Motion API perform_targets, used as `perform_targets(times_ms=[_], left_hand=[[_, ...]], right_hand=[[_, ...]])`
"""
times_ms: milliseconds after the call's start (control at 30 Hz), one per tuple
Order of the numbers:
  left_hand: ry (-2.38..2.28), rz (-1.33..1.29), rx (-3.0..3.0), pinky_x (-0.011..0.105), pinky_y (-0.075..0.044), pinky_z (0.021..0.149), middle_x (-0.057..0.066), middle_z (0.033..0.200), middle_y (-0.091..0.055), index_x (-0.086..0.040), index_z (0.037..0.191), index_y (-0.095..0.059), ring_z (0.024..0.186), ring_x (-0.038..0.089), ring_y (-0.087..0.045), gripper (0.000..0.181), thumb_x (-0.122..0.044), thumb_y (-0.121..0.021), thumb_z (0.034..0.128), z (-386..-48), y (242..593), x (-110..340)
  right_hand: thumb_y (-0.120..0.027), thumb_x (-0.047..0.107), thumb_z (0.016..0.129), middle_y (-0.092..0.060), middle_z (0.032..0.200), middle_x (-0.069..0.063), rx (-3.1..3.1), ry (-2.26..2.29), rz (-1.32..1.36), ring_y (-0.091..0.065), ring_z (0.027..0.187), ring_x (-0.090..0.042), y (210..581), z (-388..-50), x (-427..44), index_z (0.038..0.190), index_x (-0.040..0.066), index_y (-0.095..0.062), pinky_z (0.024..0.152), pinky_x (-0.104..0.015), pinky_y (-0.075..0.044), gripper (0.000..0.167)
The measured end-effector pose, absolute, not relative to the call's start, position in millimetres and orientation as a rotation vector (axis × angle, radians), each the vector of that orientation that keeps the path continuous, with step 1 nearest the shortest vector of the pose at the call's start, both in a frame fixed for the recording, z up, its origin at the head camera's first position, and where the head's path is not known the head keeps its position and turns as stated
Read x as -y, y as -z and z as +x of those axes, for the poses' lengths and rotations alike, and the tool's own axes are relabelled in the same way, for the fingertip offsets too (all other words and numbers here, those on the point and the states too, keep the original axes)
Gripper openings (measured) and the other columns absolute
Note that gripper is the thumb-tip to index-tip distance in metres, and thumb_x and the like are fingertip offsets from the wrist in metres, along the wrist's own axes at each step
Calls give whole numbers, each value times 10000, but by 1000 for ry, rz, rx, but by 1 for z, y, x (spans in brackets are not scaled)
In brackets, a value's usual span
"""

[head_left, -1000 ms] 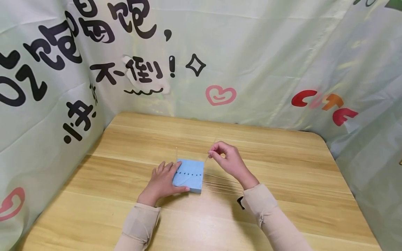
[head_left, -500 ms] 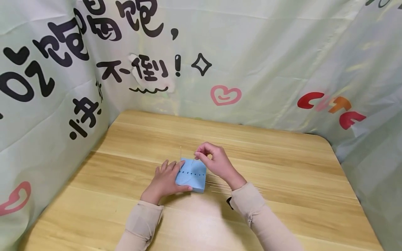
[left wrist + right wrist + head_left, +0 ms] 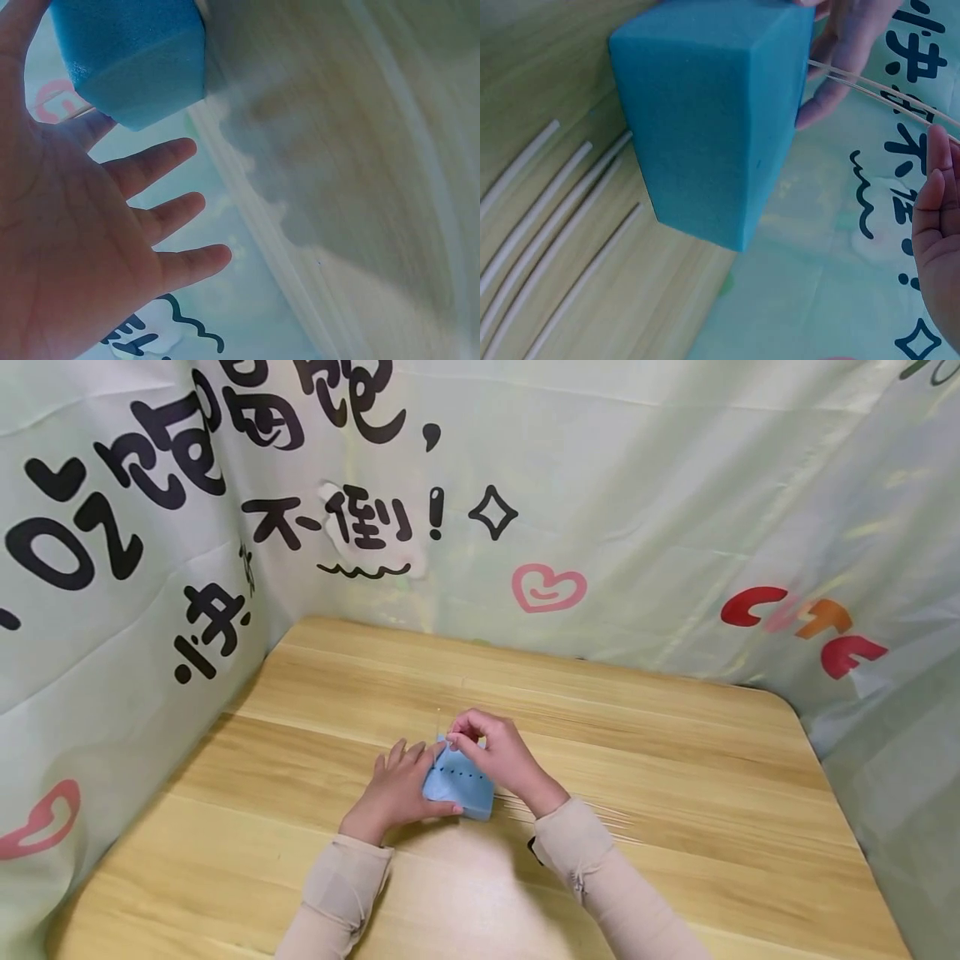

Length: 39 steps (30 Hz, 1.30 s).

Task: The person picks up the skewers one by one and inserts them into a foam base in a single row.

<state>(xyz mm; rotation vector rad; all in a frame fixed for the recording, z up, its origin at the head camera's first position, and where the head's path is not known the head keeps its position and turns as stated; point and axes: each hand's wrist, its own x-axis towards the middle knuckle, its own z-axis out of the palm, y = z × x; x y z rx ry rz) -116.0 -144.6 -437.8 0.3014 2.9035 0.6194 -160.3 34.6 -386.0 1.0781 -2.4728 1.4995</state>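
Note:
A blue foam block [image 3: 467, 795] with a row of black dots along its top lies on the table. My left hand [image 3: 393, 789] holds its left end between thumb and index finger, the other fingers spread. At that end a thin wooden stick [image 3: 438, 722] stands upright. Above the block, my right hand [image 3: 498, 756] pinches another thin stick between thumb and fingertips. The right wrist view shows two sticks [image 3: 892, 104] close together at the block's top, the right hand [image 3: 941, 225] at one of them. Whether the pinched stick's lower tip touches the foam is hidden.
Several loose wooden sticks [image 3: 611, 818] lie on the wooden table [image 3: 712, 760] right of the block, partly under the right forearm. A printed cloth [image 3: 637, 510] hangs around the table's back and sides. Something small and black [image 3: 535, 852] shows at the right cuff.
My right hand has carried its stick leftward, from beyond the block's right edge to above its left part, near the upright stick. The left hand keeps its hold on the block.

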Motion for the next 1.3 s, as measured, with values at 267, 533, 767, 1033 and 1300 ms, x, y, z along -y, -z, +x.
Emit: perform_targets(times_ms=[267, 533, 767, 1033, 1300], left_hand=[[-619, 291, -2896, 687, -149, 1038, 176, 1443, -391, -234, 1485, -316, 1372, 464, -189, 1016, -705, -687, 664, -117, 437, 144], [-623, 288, -2897, 681, -150, 1042, 175, 1444, -391, -200, 1467, -353, 1376, 454, -187, 1002, -699, -690, 666, -116, 437, 144], [-632, 290, -2887, 683, -146, 1042, 172, 1455, -377, -203, 1487, -321, 1379, 460, -170, 1020, -696, -687, 673, -116, 438, 145], [-627, 296, -2886, 686, -145, 1039, 164, 1460, -369, -185, 1485, -325, 1381, 458, -166, 1018, -701, -675, 682, -116, 439, 144], [-625, 299, -2877, 686, -149, 1039, 180, 1453, -373, -176, 1491, -308, 1377, 461, -172, 1024, -691, -678, 687, -115, 436, 144]], right_hand=[[-647, 17, 876, -647, 765, -34, 2469, -1462, 1141, -560, 695, -115, 394, -162, -31, 884, -8, -622, 610, -257, -492, 37], [-629, 60, 901, -612, 778, -1, 2518, -1364, 1169, -543, 694, -106, 404, -162, -28, 861, 41, -616, 618, -199, -476, 46], [-642, 33, 884, -618, 790, -19, 2531, -1299, 1189, -553, 704, -97, 416, -162, -26, 837, 46, -607, 643, -187, -486, 60], [-647, 39, 882, -622, 781, -11, 2520, -1286, 1211, -566, 713, -88, 421, -163, -24, 823, 58, -605, 664, -188, -498, 75], [-646, 60, 889, -655, 829, -18, 2579, -1325, 1146, -587, 727, -88, 419, -162, -24, 862, 46, -648, 669, -188, -503, 31]])
